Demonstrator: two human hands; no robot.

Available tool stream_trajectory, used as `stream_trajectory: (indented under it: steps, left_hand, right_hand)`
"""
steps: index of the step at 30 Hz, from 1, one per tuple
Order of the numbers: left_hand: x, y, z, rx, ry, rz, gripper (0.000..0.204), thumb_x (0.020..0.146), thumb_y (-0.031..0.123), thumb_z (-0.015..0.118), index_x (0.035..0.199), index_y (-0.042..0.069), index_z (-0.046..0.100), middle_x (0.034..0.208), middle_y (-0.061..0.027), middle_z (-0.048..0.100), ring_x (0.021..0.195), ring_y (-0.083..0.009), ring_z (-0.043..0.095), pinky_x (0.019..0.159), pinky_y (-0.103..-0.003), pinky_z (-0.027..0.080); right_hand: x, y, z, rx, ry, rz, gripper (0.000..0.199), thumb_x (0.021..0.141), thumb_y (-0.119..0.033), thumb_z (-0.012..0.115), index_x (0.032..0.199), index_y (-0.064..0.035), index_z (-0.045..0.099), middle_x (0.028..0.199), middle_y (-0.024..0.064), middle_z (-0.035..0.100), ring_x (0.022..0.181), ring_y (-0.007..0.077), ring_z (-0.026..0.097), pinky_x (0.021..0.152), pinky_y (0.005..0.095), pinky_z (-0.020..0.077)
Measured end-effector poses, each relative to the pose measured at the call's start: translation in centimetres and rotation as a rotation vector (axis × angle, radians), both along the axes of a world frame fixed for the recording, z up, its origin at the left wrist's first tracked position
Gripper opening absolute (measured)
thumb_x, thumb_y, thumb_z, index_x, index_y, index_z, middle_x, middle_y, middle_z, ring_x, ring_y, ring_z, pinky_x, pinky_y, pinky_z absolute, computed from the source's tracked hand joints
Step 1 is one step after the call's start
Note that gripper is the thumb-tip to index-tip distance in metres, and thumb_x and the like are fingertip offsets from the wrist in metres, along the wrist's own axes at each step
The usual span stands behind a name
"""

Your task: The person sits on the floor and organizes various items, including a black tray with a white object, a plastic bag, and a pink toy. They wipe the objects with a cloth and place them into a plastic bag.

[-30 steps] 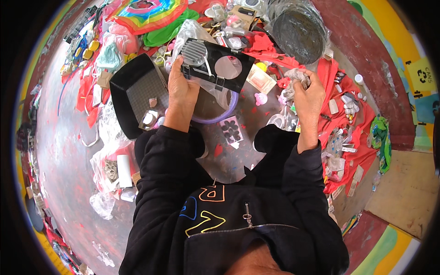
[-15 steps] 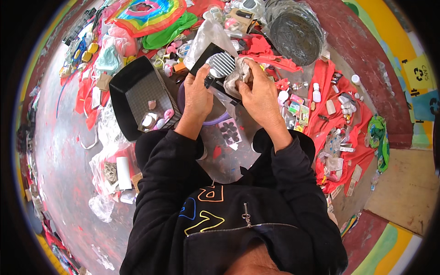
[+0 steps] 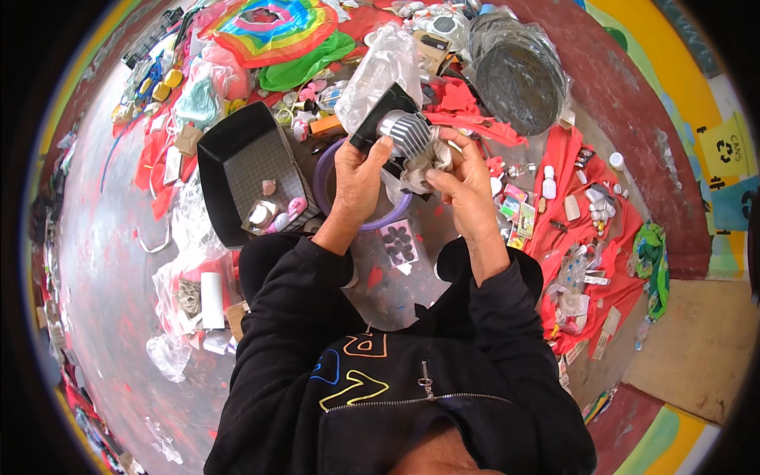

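i watched the left hand (image 3: 358, 184) pinch a black panel (image 3: 389, 103) near the upper middle of the frame, the right hand (image 3: 469, 184) pinching a crumpled grey rag (image 3: 424, 165) against it.

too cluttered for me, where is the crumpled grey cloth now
In the head view, the grey cloth is up and slightly right of centre, in the right hand, beside the striped disc of the black panel the left hand holds.

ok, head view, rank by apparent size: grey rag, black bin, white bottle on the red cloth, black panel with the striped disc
1. black bin
2. black panel, partly covered
3. grey rag
4. white bottle

Panel and rag look nearer the camera, so true size is unsure.
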State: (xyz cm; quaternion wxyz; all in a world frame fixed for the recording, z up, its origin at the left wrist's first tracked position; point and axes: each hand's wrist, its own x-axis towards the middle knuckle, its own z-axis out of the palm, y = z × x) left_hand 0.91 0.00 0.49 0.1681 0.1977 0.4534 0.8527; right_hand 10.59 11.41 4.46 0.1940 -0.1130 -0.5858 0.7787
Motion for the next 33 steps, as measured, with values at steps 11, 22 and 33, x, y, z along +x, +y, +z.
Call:
stream_trajectory:
  steps: [11, 22, 33]
  left_hand:
    - [0.0, -1.3, -1.7, -0.458, 0.673, 0.133, 0.022, 0.082, 0.005, 0.052, 0.104, 0.002, 0.052, 0.103, -0.0084, 0.051, 0.095, -0.0193, 0.054, 0.082, -0.029, 0.044]
    - [-1.4, -2.3, 1.6, 0.185, -0.322, -0.586, 0.056, 0.084, 0.039, 0.046, 0.12, -0.004, 0.041, 0.117, -0.0158, 0.05, 0.107, -0.0279, 0.05, 0.094, -0.042, 0.038]
    - [-0.1, -2.5, 0.5, -0.047, -0.371, -0.474, 0.028, 0.084, 0.012, 0.055, 0.109, 0.002, 0.051, 0.098, -0.0054, 0.059, 0.087, -0.0168, 0.058, 0.075, -0.031, 0.048]
  right_hand:
    - [-0.1, 1.3, -0.8, 0.394, 0.006, -0.064, 0.044, 0.066, 0.01, 0.051, 0.108, -0.0009, 0.041, 0.108, 0.012, 0.053, 0.104, 0.018, 0.051, 0.084, 0.0243, 0.0387]
    - [1.4, 1.1, 1.1, 1.058, -0.051, -0.149, 0.044, 0.065, 0.003, 0.054, 0.106, -0.0118, 0.045, 0.091, 0.0077, 0.062, 0.078, 0.0274, 0.061, 0.061, 0.0343, 0.0471]
    - [2.0, 2.0, 1.9, 0.576, 0.007, 0.104, 0.046, 0.063, 0.016, 0.043, 0.105, -0.004, 0.047, 0.102, 0.0116, 0.059, 0.096, 0.0181, 0.059, 0.075, 0.0255, 0.045]
